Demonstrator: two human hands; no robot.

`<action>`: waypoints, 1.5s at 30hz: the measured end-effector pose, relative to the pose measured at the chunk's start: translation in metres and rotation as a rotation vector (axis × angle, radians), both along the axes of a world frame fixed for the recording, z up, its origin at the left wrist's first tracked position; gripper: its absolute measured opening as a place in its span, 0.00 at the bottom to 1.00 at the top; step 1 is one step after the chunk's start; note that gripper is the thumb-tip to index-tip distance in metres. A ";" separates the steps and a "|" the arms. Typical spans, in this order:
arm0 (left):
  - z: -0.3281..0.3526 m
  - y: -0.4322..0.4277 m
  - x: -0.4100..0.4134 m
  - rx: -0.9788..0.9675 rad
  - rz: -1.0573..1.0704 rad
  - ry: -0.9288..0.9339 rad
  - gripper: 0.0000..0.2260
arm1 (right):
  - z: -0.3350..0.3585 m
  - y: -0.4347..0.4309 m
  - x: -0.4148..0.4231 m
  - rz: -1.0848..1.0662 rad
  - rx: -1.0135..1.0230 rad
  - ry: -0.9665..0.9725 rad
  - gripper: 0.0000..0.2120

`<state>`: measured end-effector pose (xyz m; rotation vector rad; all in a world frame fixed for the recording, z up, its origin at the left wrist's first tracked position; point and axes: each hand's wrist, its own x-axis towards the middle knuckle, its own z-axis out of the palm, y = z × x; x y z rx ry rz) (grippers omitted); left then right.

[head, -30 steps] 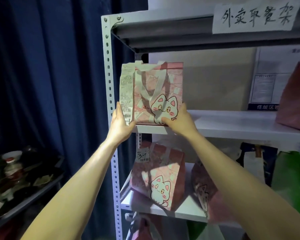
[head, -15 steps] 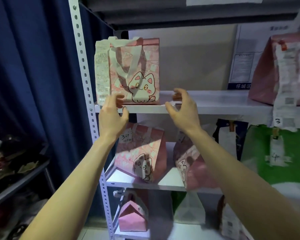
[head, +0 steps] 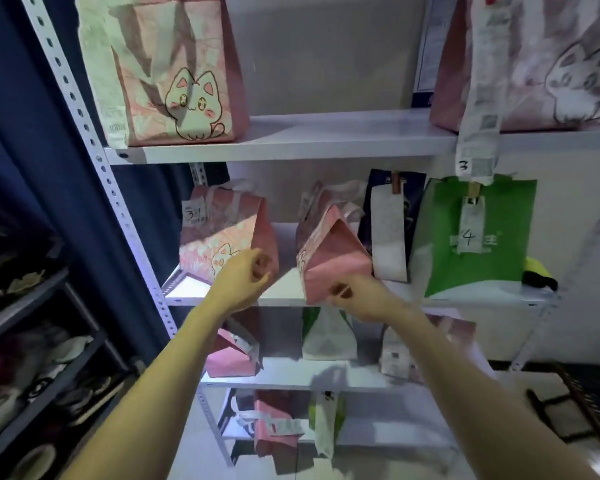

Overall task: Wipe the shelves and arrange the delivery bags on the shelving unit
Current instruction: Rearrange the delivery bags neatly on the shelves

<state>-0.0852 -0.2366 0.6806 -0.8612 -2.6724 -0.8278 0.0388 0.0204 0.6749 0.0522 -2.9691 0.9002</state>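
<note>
A pink cat-print delivery bag [head: 174, 74] with a long receipt stands at the left end of the upper white shelf [head: 326, 140], free of both hands. On the shelf below, my left hand [head: 245, 280] hovers with loosely curled fingers in front of a pink bag tagged 31 [head: 222, 223] and holds nothing. My right hand [head: 357, 299] is at the lower front edge of a leaning pink bag [head: 333, 258]. Its fingers are curled against the bag; blur hides whether they grip it.
A green bag marked 4 [head: 471, 237] and a dark bag with a white receipt [head: 388, 237] stand to the right. Another pink bag [head: 534, 64] sits upper right. More bags fill the lower shelves. A blue curtain [head: 32, 150] and a dark rack [head: 32, 306] flank the left.
Both hands let go of the cat bag on the upper shelf and dropped to the shelf below. My view tilted down and moved closer.
</note>
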 end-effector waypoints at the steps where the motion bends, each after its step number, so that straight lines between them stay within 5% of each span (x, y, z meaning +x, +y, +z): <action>1: -0.010 0.003 0.005 -0.024 -0.009 -0.023 0.09 | -0.013 0.003 0.005 -0.025 0.014 -0.035 0.07; 15: -0.032 -0.038 -0.010 -0.068 0.004 -0.077 0.11 | -0.021 -0.041 -0.032 -0.290 -0.127 0.117 0.08; 21: -0.033 -0.062 -0.047 -0.067 -0.044 -0.091 0.12 | -0.005 -0.064 -0.077 -0.679 -0.044 0.275 0.27; 26: -0.033 -0.068 -0.070 -0.052 -0.102 -0.099 0.11 | -0.007 -0.057 -0.098 -0.709 0.020 0.287 0.12; 39: -0.031 -0.032 -0.080 0.004 -0.232 -0.060 0.12 | -0.015 -0.043 -0.042 -0.784 -0.057 0.337 0.12; 45: -0.045 -0.024 -0.068 -0.043 -0.291 -0.086 0.11 | -0.018 -0.037 -0.023 -0.767 -0.094 0.323 0.04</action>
